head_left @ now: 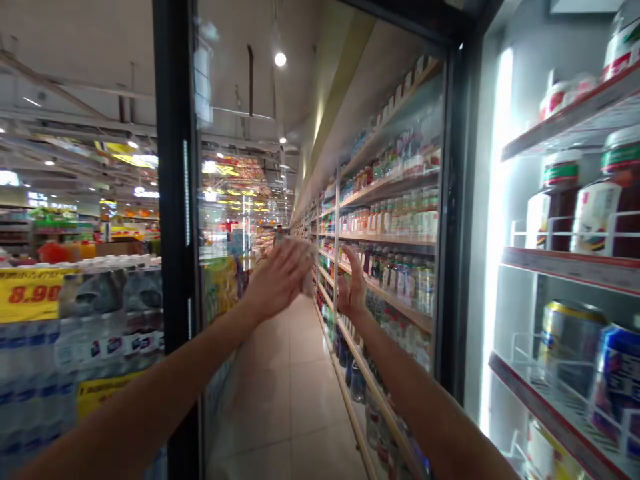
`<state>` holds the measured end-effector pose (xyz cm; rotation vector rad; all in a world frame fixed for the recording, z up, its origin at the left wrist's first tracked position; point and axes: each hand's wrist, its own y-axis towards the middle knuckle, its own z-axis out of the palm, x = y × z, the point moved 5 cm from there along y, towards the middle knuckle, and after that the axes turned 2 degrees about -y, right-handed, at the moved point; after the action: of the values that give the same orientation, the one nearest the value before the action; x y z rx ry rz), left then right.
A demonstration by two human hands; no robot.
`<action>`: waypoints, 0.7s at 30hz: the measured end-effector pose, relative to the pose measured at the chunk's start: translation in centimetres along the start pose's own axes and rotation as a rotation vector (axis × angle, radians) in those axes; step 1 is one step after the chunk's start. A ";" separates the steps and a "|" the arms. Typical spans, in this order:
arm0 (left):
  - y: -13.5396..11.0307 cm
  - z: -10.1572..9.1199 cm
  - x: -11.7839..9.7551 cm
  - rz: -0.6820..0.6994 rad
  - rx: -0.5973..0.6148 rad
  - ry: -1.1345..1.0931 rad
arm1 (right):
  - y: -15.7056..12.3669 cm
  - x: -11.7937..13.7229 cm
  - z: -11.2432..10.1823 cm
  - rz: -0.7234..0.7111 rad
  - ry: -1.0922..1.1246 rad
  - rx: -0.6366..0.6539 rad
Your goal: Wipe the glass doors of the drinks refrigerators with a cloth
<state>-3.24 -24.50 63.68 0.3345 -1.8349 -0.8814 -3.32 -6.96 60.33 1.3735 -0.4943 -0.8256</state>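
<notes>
My left hand (280, 280) lies flat with its fingers stretched toward the upper right. Under and beyond its fingers shows a pale wiping cloth (308, 270), held against the glass door (285, 413) of a drinks fridge. Blur hides the cloth's edges. My right hand (353, 285) is raised a little to the right of it. One finger points up, apart from the rest, and I see nothing in that hand. Whether it touches the glass I cannot tell. The door stands open in its black frame (175, 200).
On the right, lit fridge shelves (565, 263) carry dark bottles (597, 210) and cans (573, 340). Packs of bottled water (35, 373) are stacked at left, under a yellow price sign (33, 293). Shelves of drinks and a tiled floor appear in or through the glass.
</notes>
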 end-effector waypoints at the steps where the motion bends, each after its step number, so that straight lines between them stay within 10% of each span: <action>1: -0.3 0.5 -1.3 0.160 0.055 -0.043 | 0.0 0.0 -0.1 0.000 0.002 0.012; 3: -0.7 1.3 -2.8 0.294 0.125 -0.091 | 0.1 0.1 -0.4 0.005 0.008 0.019; 8: 1.0 0.4 0.9 -0.251 -0.063 0.001 | 0.2 3.4 0.7 -0.046 0.034 0.011; 13: -1.7 -1.7 1.5 -0.198 -0.056 -0.005 | -0.2 6.7 3.9 -0.089 -0.111 0.162; 17: -5.4 -3.1 1.4 -0.360 -0.048 0.043 | 0.6 2.0 0.1 -0.064 -0.367 0.178; 21: -5.6 -3.2 1.1 -0.406 -0.030 0.047 | 2.0 -6.5 -7.3 0.289 -0.524 -0.097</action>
<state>-1.79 -30.35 61.17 0.7198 -1.7360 -1.1648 -1.64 2.66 62.09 0.9581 -1.0194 -0.9539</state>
